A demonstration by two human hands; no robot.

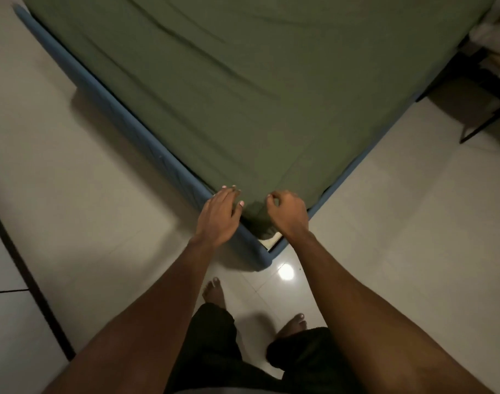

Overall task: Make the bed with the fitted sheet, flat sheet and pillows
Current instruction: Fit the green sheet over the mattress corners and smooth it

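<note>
Along the far left edge, a dark strip (24, 265) runs slantwise over the pale tiled floor (72, 194). Next to the right comes the blue bed frame (157, 157), its padded rail running down to the near corner of the bed. Above and right of that rail the green fitted sheet (243, 81) covers the whole bed top, with long shallow creases across it. At the near corner the left hand (219, 216) lies flat, fingers straight and released, its fingertips on the sheet's edge and its palm over the rail. Between the two hands the sheet bunches in a dark fold, and just below it a pale bit of mattress (273, 241) shows bare inside the frame corner. The right hand (287, 213) sits just right of that fold with its fingers curled down at the fabric; the blur hides whether they pinch the sheet or only touch it. Both forearms reach up from the bottom edge and hide part of the floor. Below the corner stand the left foot (213, 291) and right foot (293, 325), bare, under dark trousers (214, 351), with a round glare (285, 271) on the tiles between bed and feet. At the far right a black-legged stand (482, 120) is near the bed's side, and pale, blurred things (490, 32) lie above it.
</note>
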